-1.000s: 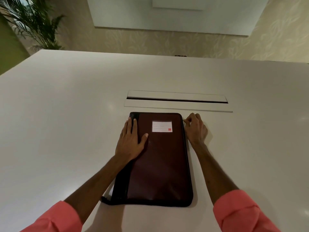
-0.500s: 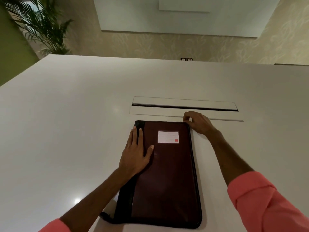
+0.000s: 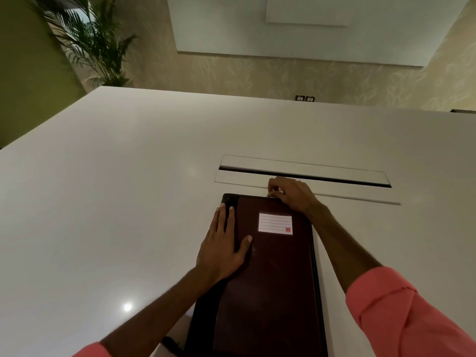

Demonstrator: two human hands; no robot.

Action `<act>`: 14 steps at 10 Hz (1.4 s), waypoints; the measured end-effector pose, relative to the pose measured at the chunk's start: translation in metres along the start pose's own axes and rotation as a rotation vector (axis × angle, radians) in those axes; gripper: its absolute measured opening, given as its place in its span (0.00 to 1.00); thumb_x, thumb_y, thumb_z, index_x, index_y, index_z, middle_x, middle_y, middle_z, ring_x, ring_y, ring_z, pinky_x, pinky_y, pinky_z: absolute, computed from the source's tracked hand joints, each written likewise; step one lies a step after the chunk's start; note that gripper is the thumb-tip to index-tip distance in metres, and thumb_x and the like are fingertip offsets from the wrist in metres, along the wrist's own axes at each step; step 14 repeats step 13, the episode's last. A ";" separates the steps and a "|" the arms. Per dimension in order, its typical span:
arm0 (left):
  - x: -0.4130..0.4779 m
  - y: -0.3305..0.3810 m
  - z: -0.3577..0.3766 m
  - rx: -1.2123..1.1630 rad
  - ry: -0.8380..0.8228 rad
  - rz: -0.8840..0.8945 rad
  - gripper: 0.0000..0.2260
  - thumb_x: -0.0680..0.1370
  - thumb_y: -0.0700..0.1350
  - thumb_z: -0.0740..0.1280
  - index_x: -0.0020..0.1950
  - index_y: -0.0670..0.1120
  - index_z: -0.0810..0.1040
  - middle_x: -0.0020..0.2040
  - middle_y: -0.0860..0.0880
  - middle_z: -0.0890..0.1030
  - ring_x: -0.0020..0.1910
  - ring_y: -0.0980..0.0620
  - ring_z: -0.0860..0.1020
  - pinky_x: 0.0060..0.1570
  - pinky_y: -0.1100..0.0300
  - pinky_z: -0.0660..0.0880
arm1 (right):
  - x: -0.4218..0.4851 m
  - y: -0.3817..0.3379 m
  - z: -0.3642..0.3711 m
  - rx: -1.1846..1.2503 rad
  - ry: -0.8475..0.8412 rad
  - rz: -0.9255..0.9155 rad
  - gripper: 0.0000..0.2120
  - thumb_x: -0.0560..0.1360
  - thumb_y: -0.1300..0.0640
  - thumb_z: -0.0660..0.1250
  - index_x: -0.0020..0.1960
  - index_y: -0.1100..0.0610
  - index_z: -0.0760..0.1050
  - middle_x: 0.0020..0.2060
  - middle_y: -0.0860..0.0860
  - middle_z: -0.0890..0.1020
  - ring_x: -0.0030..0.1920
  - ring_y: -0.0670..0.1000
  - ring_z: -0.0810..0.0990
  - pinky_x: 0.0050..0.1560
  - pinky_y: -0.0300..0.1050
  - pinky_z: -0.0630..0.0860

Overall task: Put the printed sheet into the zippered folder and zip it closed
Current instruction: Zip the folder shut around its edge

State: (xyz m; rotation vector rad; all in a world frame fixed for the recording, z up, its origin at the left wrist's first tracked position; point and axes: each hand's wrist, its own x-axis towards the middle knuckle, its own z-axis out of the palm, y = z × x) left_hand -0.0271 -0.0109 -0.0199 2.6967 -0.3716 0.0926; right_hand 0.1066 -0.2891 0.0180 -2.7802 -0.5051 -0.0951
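The zippered folder (image 3: 268, 274) lies flat on the white table (image 3: 103, 202), its long axis running away from the person, label (image 3: 275, 223) at the far end. The right hand (image 3: 291, 193) pinches what looks like the zipper pull on the far edge; a steady pull leftward along that edge should close it cleanly. The left hand (image 3: 222, 247), fingers spread flat, pins the folder's left side.

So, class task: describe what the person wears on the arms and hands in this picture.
Both forearms are bare below coral-pink fabric sleeves pushed up toward the elbows: the right sleeve shows creased folds, the left sleeve only peeks in at the frame's bottom edge. The left hand and right hand show no gloves, rings or watch.
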 end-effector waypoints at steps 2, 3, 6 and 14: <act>0.009 -0.011 -0.015 -0.024 0.020 0.034 0.44 0.79 0.76 0.57 0.86 0.51 0.57 0.87 0.48 0.56 0.85 0.47 0.59 0.74 0.45 0.72 | 0.018 -0.026 0.016 0.033 0.033 -0.029 0.04 0.84 0.47 0.65 0.53 0.46 0.75 0.50 0.44 0.81 0.47 0.48 0.79 0.45 0.49 0.75; 0.018 -0.016 -0.016 -0.058 0.088 0.063 0.38 0.79 0.73 0.61 0.80 0.49 0.67 0.81 0.46 0.66 0.78 0.45 0.68 0.74 0.44 0.72 | 0.027 -0.039 0.022 0.049 0.031 -0.033 0.05 0.84 0.47 0.65 0.53 0.47 0.74 0.50 0.44 0.82 0.47 0.49 0.79 0.45 0.49 0.75; 0.020 -0.020 -0.011 -0.117 0.117 0.101 0.33 0.81 0.68 0.64 0.79 0.48 0.67 0.78 0.47 0.65 0.75 0.47 0.68 0.72 0.50 0.71 | 0.062 -0.072 0.037 0.065 -0.040 -0.074 0.05 0.84 0.48 0.65 0.52 0.49 0.74 0.49 0.47 0.82 0.46 0.51 0.79 0.43 0.48 0.72; 0.045 -0.011 -0.025 0.022 0.175 0.081 0.21 0.87 0.58 0.56 0.73 0.47 0.71 0.70 0.46 0.75 0.67 0.44 0.76 0.65 0.50 0.73 | -0.014 -0.096 0.039 0.182 0.291 0.268 0.16 0.83 0.50 0.67 0.70 0.46 0.74 0.59 0.44 0.84 0.64 0.50 0.79 0.68 0.58 0.70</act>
